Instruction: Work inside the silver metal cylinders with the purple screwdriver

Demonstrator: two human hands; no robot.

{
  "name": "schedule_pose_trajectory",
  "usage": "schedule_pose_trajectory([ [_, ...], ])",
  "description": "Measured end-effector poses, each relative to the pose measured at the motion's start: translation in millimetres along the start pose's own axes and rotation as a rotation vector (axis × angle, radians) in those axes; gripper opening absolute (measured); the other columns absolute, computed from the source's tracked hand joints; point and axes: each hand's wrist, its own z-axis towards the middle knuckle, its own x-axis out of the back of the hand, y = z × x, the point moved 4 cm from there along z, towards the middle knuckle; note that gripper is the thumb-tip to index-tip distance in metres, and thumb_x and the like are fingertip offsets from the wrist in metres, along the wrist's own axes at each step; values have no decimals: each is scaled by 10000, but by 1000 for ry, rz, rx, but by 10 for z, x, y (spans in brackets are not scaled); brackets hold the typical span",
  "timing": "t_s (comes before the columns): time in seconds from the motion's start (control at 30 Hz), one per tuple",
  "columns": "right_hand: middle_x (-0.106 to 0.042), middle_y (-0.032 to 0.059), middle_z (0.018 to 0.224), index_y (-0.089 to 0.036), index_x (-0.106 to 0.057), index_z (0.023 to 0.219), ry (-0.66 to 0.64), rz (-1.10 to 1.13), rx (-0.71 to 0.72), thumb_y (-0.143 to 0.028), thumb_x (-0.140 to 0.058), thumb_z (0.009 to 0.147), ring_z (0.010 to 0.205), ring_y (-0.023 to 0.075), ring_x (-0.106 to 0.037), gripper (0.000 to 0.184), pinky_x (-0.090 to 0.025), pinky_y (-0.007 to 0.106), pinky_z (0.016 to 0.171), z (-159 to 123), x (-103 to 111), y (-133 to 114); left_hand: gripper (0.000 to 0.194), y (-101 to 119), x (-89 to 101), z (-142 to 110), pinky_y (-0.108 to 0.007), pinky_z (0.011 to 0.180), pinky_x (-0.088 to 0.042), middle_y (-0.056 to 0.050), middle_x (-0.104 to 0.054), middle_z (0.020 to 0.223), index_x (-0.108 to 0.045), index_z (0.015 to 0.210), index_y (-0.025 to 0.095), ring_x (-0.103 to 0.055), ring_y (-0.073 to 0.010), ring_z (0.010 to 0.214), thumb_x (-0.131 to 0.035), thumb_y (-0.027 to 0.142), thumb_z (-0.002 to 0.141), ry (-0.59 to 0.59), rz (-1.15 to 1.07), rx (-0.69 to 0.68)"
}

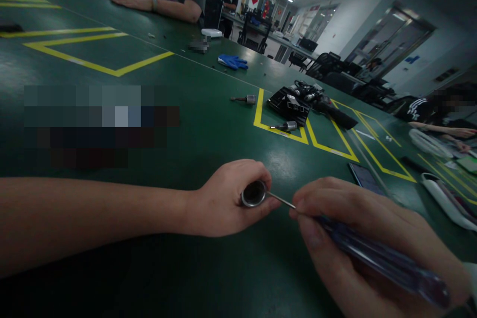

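Observation:
My left hand (227, 198) is wrapped round a metal cylinder (254, 194) whose round open end faces me; the inside looks dark, and most of its body is hidden in my fingers. In my right hand (357, 228) is a screwdriver with a clear purplish handle (383, 258), held like a pen. Its thin metal shaft (281, 199) points left, and the tip meets the rim of the cylinder or lies just beside it; I cannot tell which. Both hands are above the green table (179, 268).
Ahead lie two small metal parts with thin shafts (246, 99) (285, 126), a black packet (288, 105) with cables, and a blue glove (233, 61). A phone (365, 178) and a white case (445, 201) are at right. A person's hand (130, 2) rests across the table.

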Motion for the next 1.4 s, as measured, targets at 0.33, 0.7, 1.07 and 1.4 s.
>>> schedule_pose_trajectory([
  [0.33,-625,-16,618,-214,-568,752,8,86,-98,-67,-541,706,496,112,-582,156,-472,233,469,-56,14,39,152,8,-7,-28,-209,540,-374,27,-509,658,-490,742,157,-474,-94,581,-572,272,799,-14,33,-23],
  [0.7,-605,-12,614,-203,-561,686,28,180,-253,-148,-564,782,522,122,-556,111,-372,227,415,-78,-6,159,154,-23,-36,-40,-213,545,-383,22,-513,654,-487,746,157,-485,-98,581,-566,270,816,-30,45,-78],
  [1.07,-592,-17,641,-210,-567,716,-5,247,-275,-150,-558,803,568,125,-562,106,-392,238,469,-103,-43,175,160,-26,-37,-28,-220,556,-396,16,-535,662,-498,740,160,-497,-104,590,-574,287,801,-29,34,-28],
  [1.4,-607,-14,622,-212,-549,750,-24,95,-21,-94,-557,741,538,131,-599,118,-462,251,500,-30,-14,58,171,-41,-38,4,-223,562,-396,10,-532,655,-505,728,160,-502,-111,599,-547,306,806,-33,29,-33],
])
